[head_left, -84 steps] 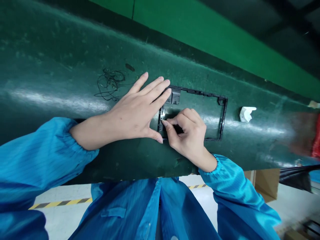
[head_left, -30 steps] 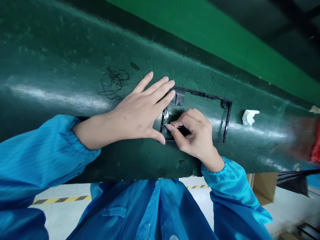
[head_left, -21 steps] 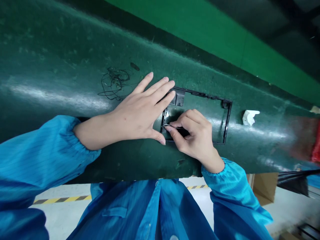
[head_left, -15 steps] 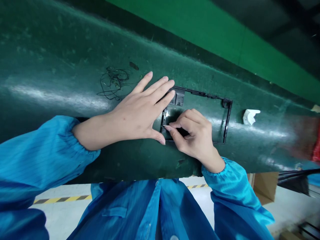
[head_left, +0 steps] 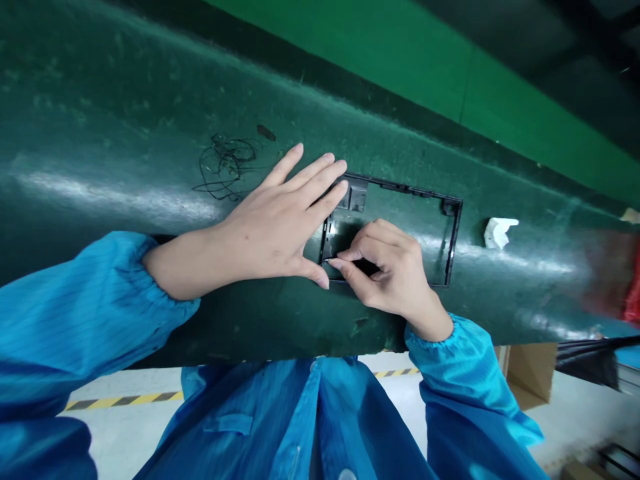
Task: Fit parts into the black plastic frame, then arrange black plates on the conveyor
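Note:
A black rectangular plastic frame point(head_left: 455, 240) lies flat on the green work surface in front of me. My left hand point(head_left: 280, 223) rests palm down over its left end, fingers spread, fingertips at the top left corner and thumb by the bottom left corner. Inside the frame, my right hand point(head_left: 387, 267) pinches a thin, small piece between thumb and forefinger, against the inner side of the left edge. The piece is too small to name, and part of it is hidden by my fingers.
A tangle of thin black wire point(head_left: 227, 163) lies left of the frame, with a small dark scrap point(head_left: 266, 133) near it. To the right sits a white plastic piece point(head_left: 499, 233). A cardboard box point(head_left: 533, 373) stands below the bench edge at right.
My right hand's fingertips have slid slightly down along the frame's left edge, toward the bottom left corner. My left hand stays in place on the frame.

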### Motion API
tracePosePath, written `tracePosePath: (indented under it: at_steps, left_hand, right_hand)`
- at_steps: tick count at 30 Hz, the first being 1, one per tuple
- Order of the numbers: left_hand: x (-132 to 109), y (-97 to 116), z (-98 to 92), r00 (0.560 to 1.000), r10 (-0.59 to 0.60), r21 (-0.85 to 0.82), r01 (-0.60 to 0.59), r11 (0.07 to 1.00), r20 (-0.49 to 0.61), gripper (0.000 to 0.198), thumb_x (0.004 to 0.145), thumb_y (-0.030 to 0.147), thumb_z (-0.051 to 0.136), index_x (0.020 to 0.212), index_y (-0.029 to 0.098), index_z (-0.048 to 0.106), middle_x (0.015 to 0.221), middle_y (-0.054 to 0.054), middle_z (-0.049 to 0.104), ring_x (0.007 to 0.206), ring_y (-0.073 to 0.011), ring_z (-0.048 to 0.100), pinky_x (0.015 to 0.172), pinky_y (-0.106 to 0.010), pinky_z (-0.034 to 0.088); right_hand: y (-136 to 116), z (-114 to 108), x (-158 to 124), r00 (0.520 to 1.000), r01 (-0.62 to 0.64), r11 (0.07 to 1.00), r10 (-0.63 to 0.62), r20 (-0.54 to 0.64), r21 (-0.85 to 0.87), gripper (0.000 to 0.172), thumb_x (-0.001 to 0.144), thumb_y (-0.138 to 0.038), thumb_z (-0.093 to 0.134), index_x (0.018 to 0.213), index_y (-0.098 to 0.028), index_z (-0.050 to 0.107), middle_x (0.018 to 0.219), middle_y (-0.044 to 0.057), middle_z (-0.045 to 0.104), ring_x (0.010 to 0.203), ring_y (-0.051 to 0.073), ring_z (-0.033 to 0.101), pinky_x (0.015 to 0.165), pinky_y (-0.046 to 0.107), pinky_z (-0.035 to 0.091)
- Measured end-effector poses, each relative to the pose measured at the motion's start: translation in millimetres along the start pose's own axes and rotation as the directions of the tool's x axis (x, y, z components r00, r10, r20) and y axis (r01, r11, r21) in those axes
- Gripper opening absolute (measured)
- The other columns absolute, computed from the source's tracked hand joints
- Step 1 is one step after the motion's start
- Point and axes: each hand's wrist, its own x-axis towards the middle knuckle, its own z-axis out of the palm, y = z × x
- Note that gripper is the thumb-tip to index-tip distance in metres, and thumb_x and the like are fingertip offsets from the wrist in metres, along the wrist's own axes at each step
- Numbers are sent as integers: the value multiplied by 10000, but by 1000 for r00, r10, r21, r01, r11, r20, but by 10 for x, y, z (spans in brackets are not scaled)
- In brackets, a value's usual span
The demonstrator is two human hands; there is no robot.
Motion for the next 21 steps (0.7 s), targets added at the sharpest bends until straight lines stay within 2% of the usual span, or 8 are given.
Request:
tracePosePath:
  at_steps: [3,8,16,21]
  left_hand:
    - [1,6,-3,1000,0,-3,0,1000,-7,1115,851,814,670,1695,192,291,1785,-221,261,1657,-459,225,1340,-704,132]
    - [-3,10,-8,1000,2,1,-2,1000,-9,1162,832,794,709,1694,141,284,1774,-251,268,1653,-467,228,1340,-697,152]
    - [-2,5,-1,1000,-4,-18,4,1000,-7,1097,850,805,682,1689,201,315,1789,-211,256,1662,-456,211,1343,-703,126]
    - [0,14,-9,1000,-3,-12,3,1000,-6,1156,839,802,697,1694,143,283,1776,-255,261,1661,-454,216,1348,-691,128]
  right_hand:
    - [23,-9,-6,999,-23,1000,23,-26,-8,232,974,-405,734,811,-240,739,764,39,672,737,225,598,702,401,482]
    - [44,29,-15,995,-35,998,29,-94,-59,201,965,-422,747,873,-243,750,823,56,697,779,241,617,733,421,507]
    - [15,73,6,988,-35,995,19,-154,-98,188,983,-396,725,886,-236,737,827,51,689,769,233,600,730,416,487]
    - [2,87,11,988,-50,994,35,-149,-101,183,982,-398,725,887,-242,735,822,51,685,767,237,596,722,418,479]
